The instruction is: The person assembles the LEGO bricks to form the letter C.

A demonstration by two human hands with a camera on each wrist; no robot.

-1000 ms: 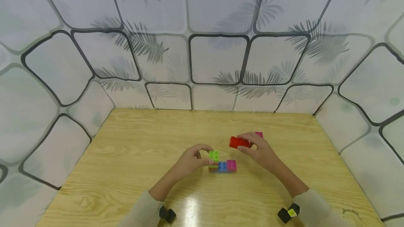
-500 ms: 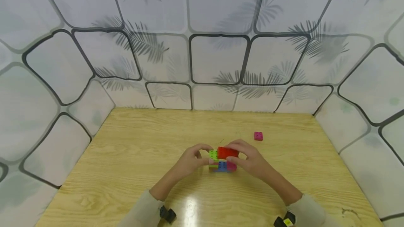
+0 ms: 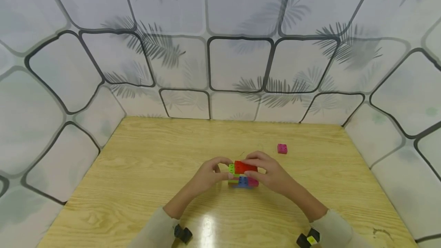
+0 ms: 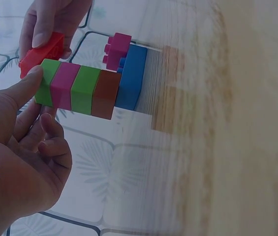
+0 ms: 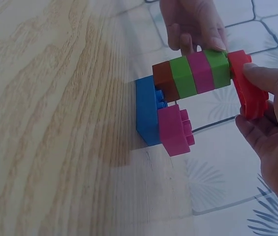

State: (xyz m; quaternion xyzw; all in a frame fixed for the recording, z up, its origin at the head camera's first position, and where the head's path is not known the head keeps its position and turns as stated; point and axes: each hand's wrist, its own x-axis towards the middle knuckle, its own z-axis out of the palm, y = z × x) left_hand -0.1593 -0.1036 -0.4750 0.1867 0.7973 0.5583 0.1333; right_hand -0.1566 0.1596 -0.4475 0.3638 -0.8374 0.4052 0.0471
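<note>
Backdrop: a pale sheet-like wall [image 3: 237,64] printed with grey stone outlines and leaf fronds rises behind the table and on both sides.
Table: light wood grain [image 3: 155,144], with a streak of glare [image 3: 208,229] near me and a dark squiggly mark [image 3: 382,233] at right; I can't read it as writing.
Sleeves: pale, one on each forearm, the left [image 3: 155,229] and the right [image 3: 337,229].
Left hand: the hand [image 3: 206,175] is nearly closed, thumb and forefinger pinching the tower's top, the other fingers loosely bent.
Right hand: the hand [image 3: 270,169] pinches the red brick between thumb and fingers, hiding part of it from my head view.
Tower: on the table, between the hands. From the bottom: blue brick [image 4: 133,78], brown brick [image 4: 106,96], green brick [image 4: 84,91], pink brick [image 4: 64,86], upper green brick [image 4: 47,86]. A second pink brick [image 5: 174,130] sits on the blue one's right end.
Red brick: its left end [image 5: 244,83] lies over the upper green brick, the rest jutting right; I cannot tell whether it is seated.
Wrist devices: small black blocks, left [image 3: 183,234] and right [image 3: 308,238]; the right one's yellow patch [image 3: 311,240] is too small to read.
Loose pink brick: studs up [image 3: 282,149], beyond the right hand, well apart from the tower.
</note>
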